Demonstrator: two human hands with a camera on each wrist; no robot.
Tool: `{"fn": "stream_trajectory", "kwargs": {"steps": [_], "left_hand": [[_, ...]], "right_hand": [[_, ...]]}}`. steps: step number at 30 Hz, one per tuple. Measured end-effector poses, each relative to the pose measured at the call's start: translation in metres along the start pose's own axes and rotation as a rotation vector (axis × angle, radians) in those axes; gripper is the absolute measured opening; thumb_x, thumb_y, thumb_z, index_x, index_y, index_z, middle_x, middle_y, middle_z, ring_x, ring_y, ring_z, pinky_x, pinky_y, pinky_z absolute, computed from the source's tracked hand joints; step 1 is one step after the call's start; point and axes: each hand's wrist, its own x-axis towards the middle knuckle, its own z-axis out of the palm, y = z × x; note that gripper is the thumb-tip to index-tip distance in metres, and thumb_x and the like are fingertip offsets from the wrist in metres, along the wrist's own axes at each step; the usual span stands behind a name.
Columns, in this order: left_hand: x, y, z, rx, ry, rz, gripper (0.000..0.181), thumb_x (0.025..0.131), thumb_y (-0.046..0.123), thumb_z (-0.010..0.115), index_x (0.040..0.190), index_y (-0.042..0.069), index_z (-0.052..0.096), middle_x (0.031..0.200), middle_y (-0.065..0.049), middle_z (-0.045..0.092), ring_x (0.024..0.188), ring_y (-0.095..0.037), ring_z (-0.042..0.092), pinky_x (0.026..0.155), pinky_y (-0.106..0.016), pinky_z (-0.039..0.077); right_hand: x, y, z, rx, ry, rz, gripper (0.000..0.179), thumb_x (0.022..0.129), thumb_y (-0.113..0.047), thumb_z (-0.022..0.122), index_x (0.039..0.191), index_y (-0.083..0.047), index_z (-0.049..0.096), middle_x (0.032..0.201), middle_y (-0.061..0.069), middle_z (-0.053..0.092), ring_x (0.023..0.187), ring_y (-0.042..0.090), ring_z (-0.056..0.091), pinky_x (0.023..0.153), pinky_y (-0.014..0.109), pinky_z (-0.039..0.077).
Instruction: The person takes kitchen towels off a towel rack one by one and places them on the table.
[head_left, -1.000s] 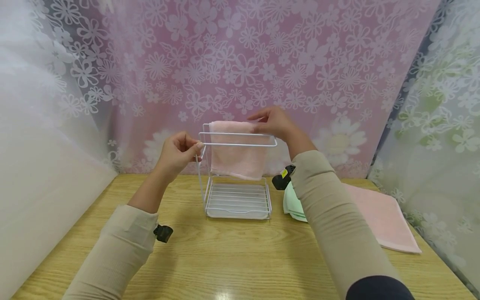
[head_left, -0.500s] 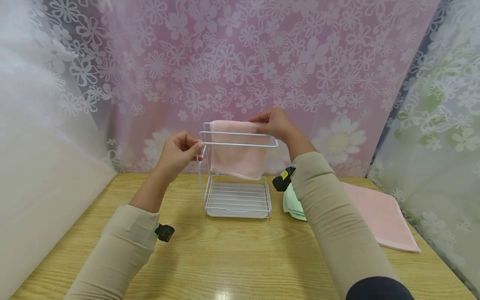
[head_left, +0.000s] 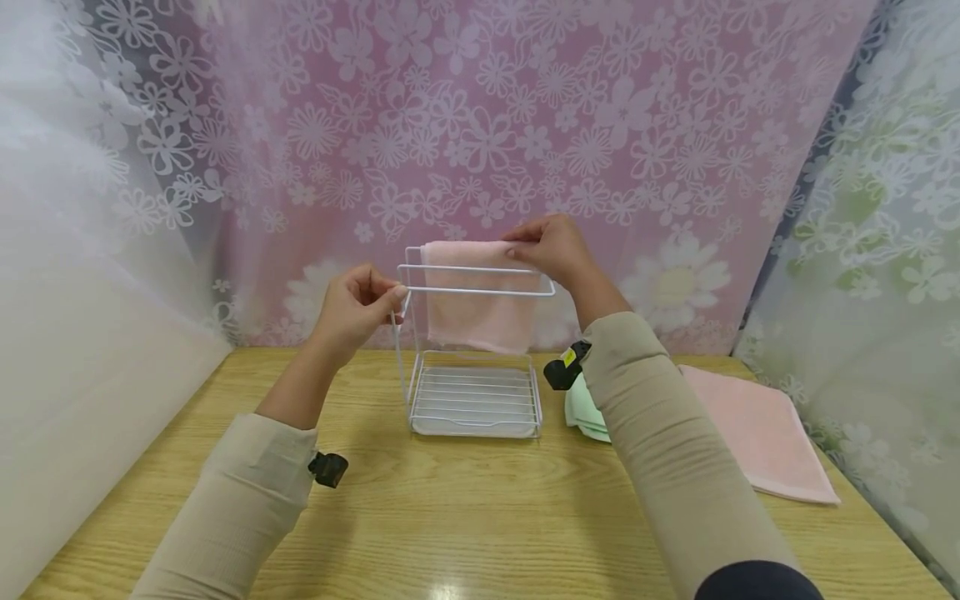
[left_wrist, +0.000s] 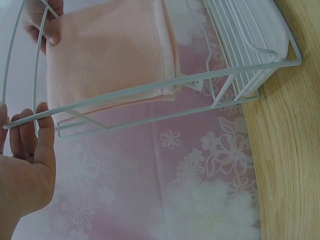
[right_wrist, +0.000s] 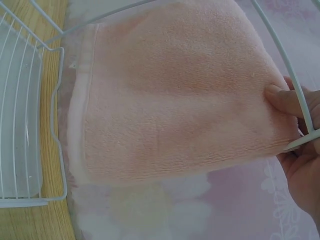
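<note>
A white wire rack (head_left: pixel 480 291) with top bars and a slatted base stands on the table. My left hand (head_left: pixel 352 308) pinches the rack's upper left corner between thumb and fingers. From the rack's rear top bar hangs a folded pink towel (head_left: pixel 480 321), its pile showing closely in the right wrist view (right_wrist: pixel 175 100). My right hand (head_left: pixel 551 250) pinches the towel's upper right corner, thumb in front and fingers behind. In the left wrist view, a small white tag (left_wrist: pixel 197 85) sticks out at the towel's lower edge.
A pale tray (head_left: pixel 476 423) lies under the rack's base slats. To the right, folded light green cloths (head_left: pixel 585 410) are partly hidden by my right sleeve. Another pink towel (head_left: pixel 776 442) lies flat near the table's right edge. A flowered pink curtain (head_left: pixel 480 125) hangs behind.
The hanging towel has shifted slightly to the right, and its lower edge sits a little higher. My left hand keeps its place on the rack.
</note>
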Motion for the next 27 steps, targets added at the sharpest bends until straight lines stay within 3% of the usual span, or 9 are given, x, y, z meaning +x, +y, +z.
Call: {"fn": "stream_trajectory", "kwargs": {"steps": [5,10,16,21,27], "left_hand": [[-0.001,0.002,0.001,0.011,0.008,0.005,0.016,0.093,0.003,0.065,0.081,0.001,0.055,0.073,-0.002,0.062,0.065,-0.016,0.062,0.066,-0.028,0.059],[-0.001,0.002,0.001,0.007,0.011,0.001,0.015,0.093,0.005,0.066,0.083,0.001,0.056,0.074,-0.002,0.062,0.065,-0.016,0.061,0.067,-0.03,0.06],[-0.001,0.0,0.0,0.016,0.02,-0.012,0.015,0.093,0.007,0.066,0.086,-0.001,0.056,0.076,-0.002,0.061,0.068,-0.018,0.061,0.07,-0.033,0.06],[0.0,-0.001,-0.001,0.019,0.019,-0.012,0.017,0.093,0.008,0.067,0.087,-0.003,0.055,0.075,-0.002,0.061,0.067,-0.016,0.061,0.069,-0.03,0.06],[0.0,-0.001,-0.002,0.021,0.018,-0.014,0.016,0.093,0.008,0.067,0.085,-0.001,0.056,0.074,-0.002,0.061,0.069,-0.023,0.062,0.071,-0.036,0.061]], "right_hand": [[-0.001,0.0,0.0,-0.02,0.066,-0.012,0.021,0.087,-0.013,0.076,0.107,-0.01,0.076,0.108,0.008,0.072,0.103,0.018,0.066,0.084,0.029,0.056],[-0.002,0.0,0.0,-0.028,0.146,-0.067,0.018,0.085,-0.013,0.078,0.103,-0.01,0.078,0.104,0.008,0.073,0.099,0.017,0.068,0.082,0.028,0.056],[-0.005,-0.001,0.001,0.077,0.209,-0.074,0.016,0.084,-0.009,0.078,0.1,-0.005,0.077,0.101,0.01,0.073,0.094,0.017,0.071,0.08,0.024,0.057],[-0.009,-0.006,0.0,0.193,0.228,-0.069,0.015,0.084,-0.006,0.077,0.099,-0.002,0.076,0.1,0.012,0.073,0.094,0.016,0.07,0.081,0.023,0.056],[-0.012,-0.01,-0.003,0.28,0.238,-0.103,0.015,0.083,0.0,0.076,0.098,0.002,0.076,0.098,0.013,0.073,0.094,0.016,0.07,0.082,0.023,0.056]]}}
